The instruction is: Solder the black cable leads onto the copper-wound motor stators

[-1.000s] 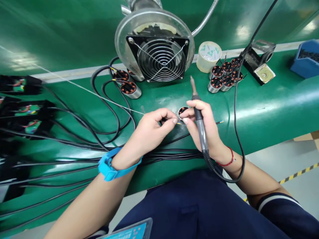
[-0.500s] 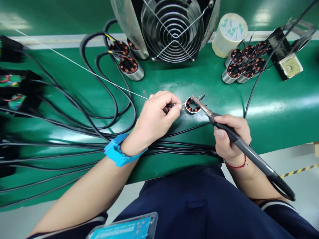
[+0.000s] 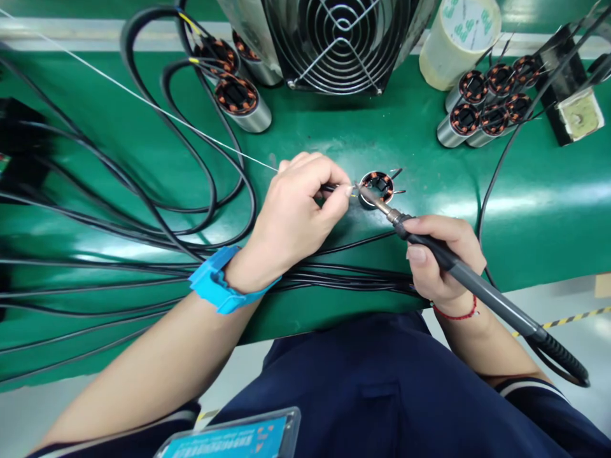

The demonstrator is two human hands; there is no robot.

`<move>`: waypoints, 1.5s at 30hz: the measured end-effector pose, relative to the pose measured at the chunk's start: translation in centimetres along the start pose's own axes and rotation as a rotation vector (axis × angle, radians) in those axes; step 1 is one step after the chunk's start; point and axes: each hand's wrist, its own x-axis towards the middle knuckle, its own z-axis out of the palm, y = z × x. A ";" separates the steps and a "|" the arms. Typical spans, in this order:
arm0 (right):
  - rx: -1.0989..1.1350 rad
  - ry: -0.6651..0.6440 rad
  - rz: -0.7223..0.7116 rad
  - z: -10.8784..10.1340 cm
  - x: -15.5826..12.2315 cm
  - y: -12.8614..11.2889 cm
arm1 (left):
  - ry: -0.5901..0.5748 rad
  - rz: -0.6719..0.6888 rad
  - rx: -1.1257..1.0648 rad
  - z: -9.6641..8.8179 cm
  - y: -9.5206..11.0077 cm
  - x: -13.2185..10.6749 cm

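A small round motor stator (image 3: 379,186) with copper windings sits on the green bench. My left hand (image 3: 298,213), wearing a blue wrist strap, pinches a thin black wire (image 3: 334,188) whose tip reaches the stator's left rim; a fine solder wire (image 3: 167,114) runs from the far left to this hand. My right hand (image 3: 442,261) grips a grey soldering iron (image 3: 458,273) like a pen. The iron's tip touches the stator's left edge where the wire end lies.
A fume fan (image 3: 337,38) stands behind the work spot. Two stators (image 3: 236,98) lie at its left, several more (image 3: 491,105) at the right beside a tape roll (image 3: 458,38) and an iron stand (image 3: 575,108). Black cables (image 3: 143,254) cover the left bench.
My right hand turned the iron from tip-up to tip-down and brought its tip onto the stator's left edge. The view moved closer; my left hand kept its pinch on the wire.
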 end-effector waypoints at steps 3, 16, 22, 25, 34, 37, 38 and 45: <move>0.020 0.008 -0.009 0.0 0.0 0.1 | 0.007 0.007 0.014 0.0 0.0 0.0; 0.021 0.021 -0.064 0.2 -0.1 0.5 | 0.022 -0.026 -0.030 0.1 0.1 0.1; 0.026 -0.007 -0.071 0.2 0.1 0.3 | 0.035 -0.028 -0.012 0.1 0.0 0.2; 0.042 0.001 -0.061 0.1 0.0 0.2 | 0.034 -0.013 0.009 0.2 0.0 0.2; 0.047 -0.111 0.163 -0.8 2.2 -0.5 | 0.031 0.004 0.001 0.3 -0.3 0.3; -0.020 -0.165 0.116 -0.7 4.0 -0.4 | 0.037 0.000 -0.025 0.3 -0.3 0.4; -0.067 -0.198 0.112 -0.5 4.4 -0.3 | 0.039 0.003 -0.038 0.3 -0.3 0.4; -0.159 -0.263 0.096 1.2 3.9 1.6 | 0.051 0.049 -0.072 0.4 -0.6 0.4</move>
